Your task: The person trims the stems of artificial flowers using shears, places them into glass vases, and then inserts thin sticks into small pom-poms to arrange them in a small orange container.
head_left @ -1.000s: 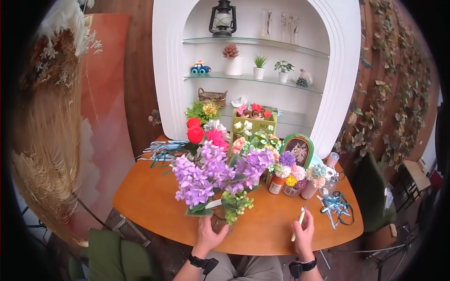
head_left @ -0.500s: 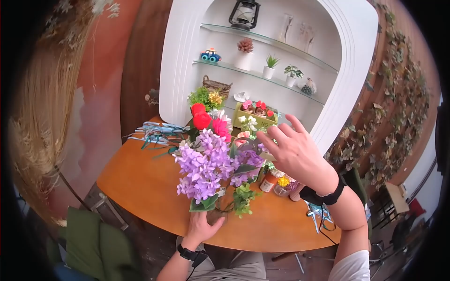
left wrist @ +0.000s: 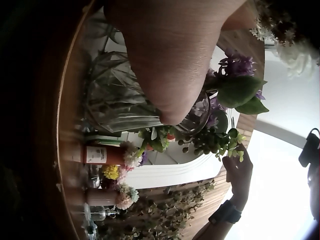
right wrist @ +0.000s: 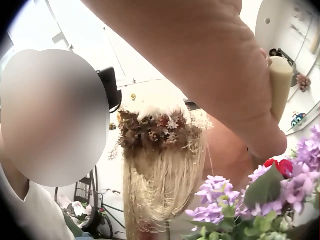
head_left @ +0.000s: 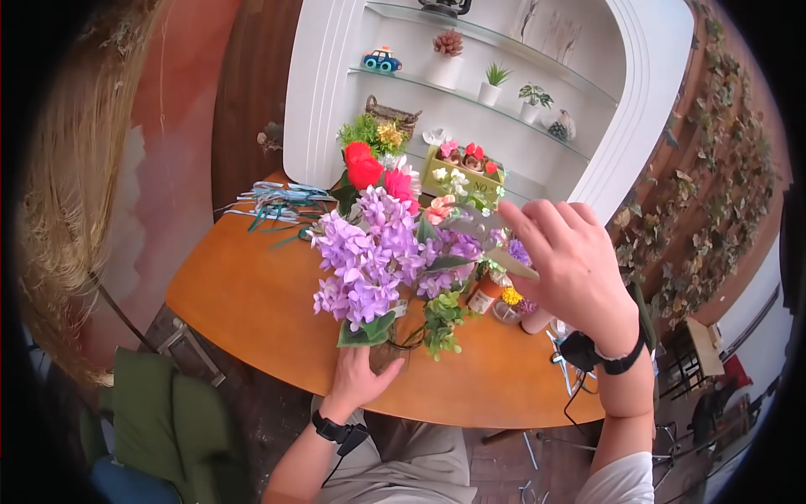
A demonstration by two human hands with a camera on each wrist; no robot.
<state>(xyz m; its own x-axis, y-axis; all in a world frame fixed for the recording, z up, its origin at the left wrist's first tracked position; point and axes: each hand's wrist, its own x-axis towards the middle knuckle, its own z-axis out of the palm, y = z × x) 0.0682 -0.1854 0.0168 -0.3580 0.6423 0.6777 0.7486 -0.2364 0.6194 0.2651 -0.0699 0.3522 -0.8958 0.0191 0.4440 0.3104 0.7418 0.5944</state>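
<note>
**Vase gripped, pale handle raised**

My left grip [head_left: 361,385] holds the glass vase [left wrist: 117,95] near the front edge of the wooden bench [head_left: 243,311]. The left wrist view shows its stems; the head view mostly hides them. My right grip [head_left: 579,269], raised beside the purple flowers [head_left: 369,260], holds a pale handle [right wrist: 281,87], probably a tool's. White shelving [head_left: 323,109] stands behind.

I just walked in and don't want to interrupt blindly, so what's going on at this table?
A person is at a wooden table, with their left hand round a glass vase holding purple flowers. Their right hand is raised beside the blooms, gripping a pale, slim object; I can't tell exactly what it is.
</note>
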